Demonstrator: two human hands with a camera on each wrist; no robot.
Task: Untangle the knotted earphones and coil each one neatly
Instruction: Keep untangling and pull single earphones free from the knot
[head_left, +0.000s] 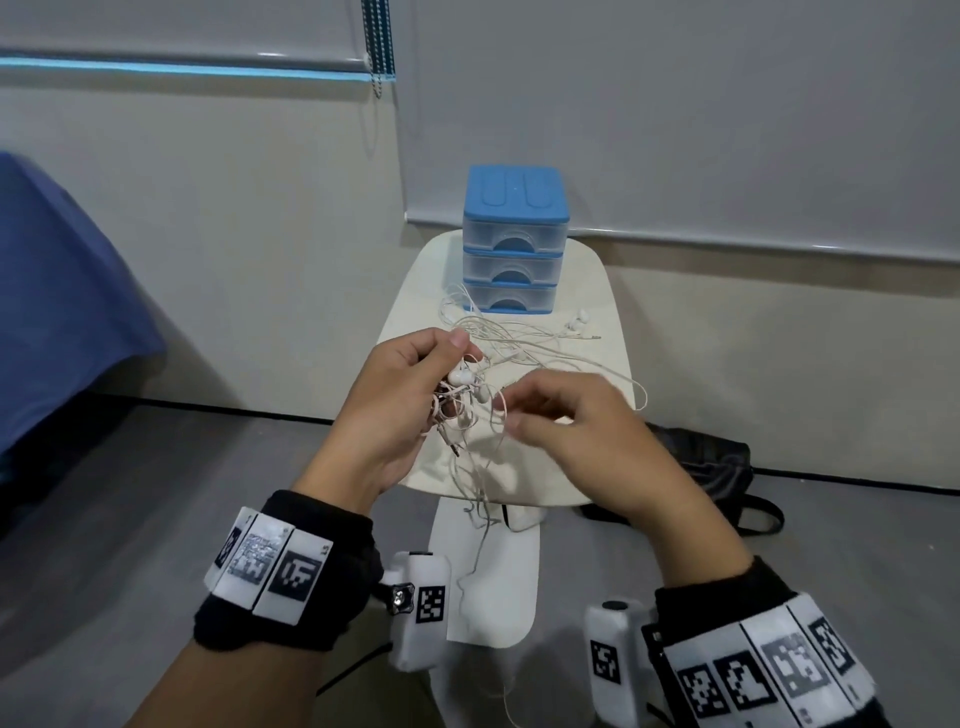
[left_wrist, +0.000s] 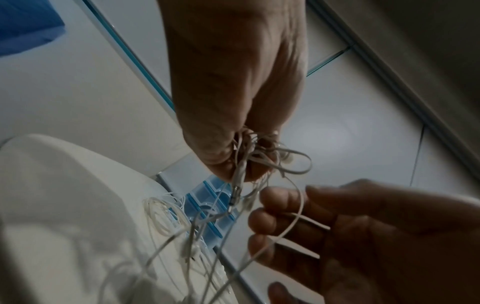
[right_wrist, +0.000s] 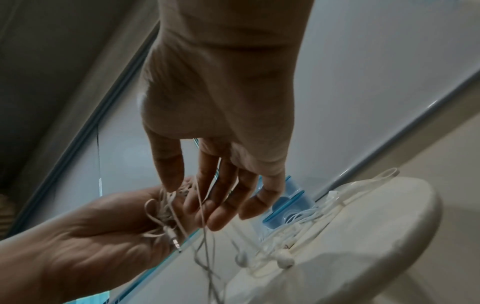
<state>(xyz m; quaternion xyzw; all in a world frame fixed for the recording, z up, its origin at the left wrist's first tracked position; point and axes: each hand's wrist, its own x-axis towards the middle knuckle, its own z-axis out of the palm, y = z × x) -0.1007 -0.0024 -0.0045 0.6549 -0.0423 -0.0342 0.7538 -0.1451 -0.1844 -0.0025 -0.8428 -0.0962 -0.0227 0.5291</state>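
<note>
My left hand (head_left: 452, 379) grips a knotted bunch of white earphones (head_left: 462, 387) above the front of the small white table (head_left: 582, 467). Earbuds and a jack plug (right_wrist: 174, 240) stick out of the bunch below its fingers. Cords run from the bunch back to a loose tangle (head_left: 519, 338) lying on the table, and others hang over the front edge. My right hand (head_left: 511, 410) is just right of the bunch, blurred, its fingers (right_wrist: 221, 214) loosely extended. One thin cord (right_wrist: 201, 201) lies across them, with the thumb apart from it.
A blue three-drawer plastic unit (head_left: 514, 239) stands at the back of the table. Two white earbuds (head_left: 577, 321) lie to its right. A black bag (head_left: 711, 467) sits on the floor at the right, and a blue cloth (head_left: 62, 312) hangs at the left.
</note>
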